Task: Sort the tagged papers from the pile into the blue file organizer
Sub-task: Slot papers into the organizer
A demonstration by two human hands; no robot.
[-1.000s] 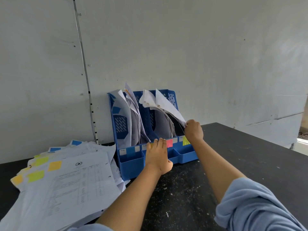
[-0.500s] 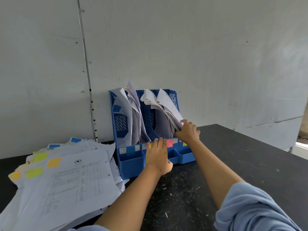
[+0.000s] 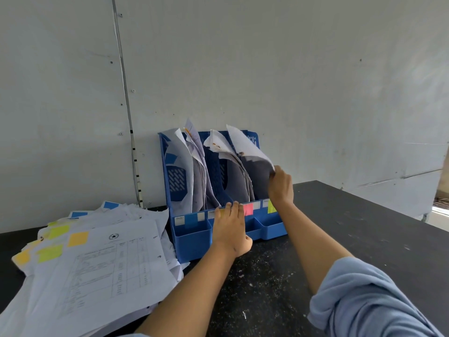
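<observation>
Black table [image 3: 340,239], right hand [image 3: 280,188] pinching paper [image 3: 250,148]

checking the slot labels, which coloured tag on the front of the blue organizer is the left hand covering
The yellow-orange tag on the blue plastic file organizer: the left hand's fingertips lie over it, while the pink tag and yellow-green tag to its right show fully.

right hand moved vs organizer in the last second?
Yes. The right hand dipped toward the organizer's front, then rose again along the sheet.
</observation>
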